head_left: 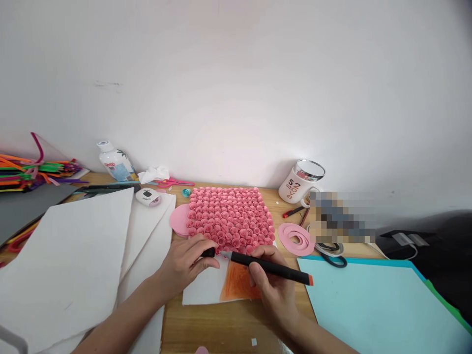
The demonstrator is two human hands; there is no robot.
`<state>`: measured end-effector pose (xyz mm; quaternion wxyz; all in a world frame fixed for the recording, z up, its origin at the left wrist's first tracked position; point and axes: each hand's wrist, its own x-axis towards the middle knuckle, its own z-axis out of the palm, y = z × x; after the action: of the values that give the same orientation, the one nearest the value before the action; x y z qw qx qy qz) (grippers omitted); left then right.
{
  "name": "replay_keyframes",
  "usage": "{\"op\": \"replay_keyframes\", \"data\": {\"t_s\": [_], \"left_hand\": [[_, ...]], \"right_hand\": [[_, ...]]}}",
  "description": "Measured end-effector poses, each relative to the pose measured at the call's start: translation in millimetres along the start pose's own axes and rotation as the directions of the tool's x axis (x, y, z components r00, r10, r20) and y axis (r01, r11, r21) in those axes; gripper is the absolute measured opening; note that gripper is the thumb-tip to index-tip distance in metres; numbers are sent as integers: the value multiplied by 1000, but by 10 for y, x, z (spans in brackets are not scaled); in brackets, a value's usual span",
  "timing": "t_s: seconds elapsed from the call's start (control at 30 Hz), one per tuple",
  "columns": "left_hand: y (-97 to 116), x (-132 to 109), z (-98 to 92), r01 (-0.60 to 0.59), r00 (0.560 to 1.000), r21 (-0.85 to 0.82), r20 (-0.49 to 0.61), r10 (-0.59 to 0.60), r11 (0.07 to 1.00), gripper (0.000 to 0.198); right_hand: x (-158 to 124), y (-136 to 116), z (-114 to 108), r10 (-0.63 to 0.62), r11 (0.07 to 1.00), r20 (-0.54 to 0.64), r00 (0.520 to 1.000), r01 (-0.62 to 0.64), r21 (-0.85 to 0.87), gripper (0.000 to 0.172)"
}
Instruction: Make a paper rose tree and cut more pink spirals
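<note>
right hand points marker toward left hand

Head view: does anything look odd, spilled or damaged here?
No spill shows. A pixelated patch right of the mug hides whatever lies there. Grey scuffs mark the wall at left, and a small pale scrap lies loose on the table.

I read the marker as smooth, dark plastic, more matt than shiny. The roses look like curled matt paper, their surface bumpy all over; the white sheet below them is flat paper, streaky where coloured orange. From my end the tabletop shows wood grain — and the mug a glossy body with a mirror-bright, metal-looking rim.
</note>
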<state>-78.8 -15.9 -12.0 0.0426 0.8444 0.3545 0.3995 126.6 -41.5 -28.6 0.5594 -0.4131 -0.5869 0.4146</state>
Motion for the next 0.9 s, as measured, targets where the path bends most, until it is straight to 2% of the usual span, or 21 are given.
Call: {"op": "replay_keyframes", "data": {"t_s": [0.3, 0.43, 0.6, 0.77, 0.9], "left_hand": [[0, 0, 1, -14, 999, -14, 45, 15, 1000, 13], [57, 14, -7, -52, 992, -81, 112, 61, 995, 23], [134, -16, 6, 18, 971, -102, 241, 7, 995, 38], [257, 6, -62, 84, 964, -86, 261, -59, 993, 39], [413, 159, -179, 11, 975, -64, 221, 3, 998, 35]], "right_hand": [[-5, 33, -28, 18, 1000, 87, 996, -17, -21, 11], [50, -25, -27, 15, 1000, 193, 981, -9, -28, 14], [110, -81, -55, 167, 981, 288, 943, -189, 50, 18], [126, -224, -74, 170, 973, 316, 933, -210, 97, 19], [138, -402, -76, 134, 974, 299, 945, -181, 136, 19]]}}
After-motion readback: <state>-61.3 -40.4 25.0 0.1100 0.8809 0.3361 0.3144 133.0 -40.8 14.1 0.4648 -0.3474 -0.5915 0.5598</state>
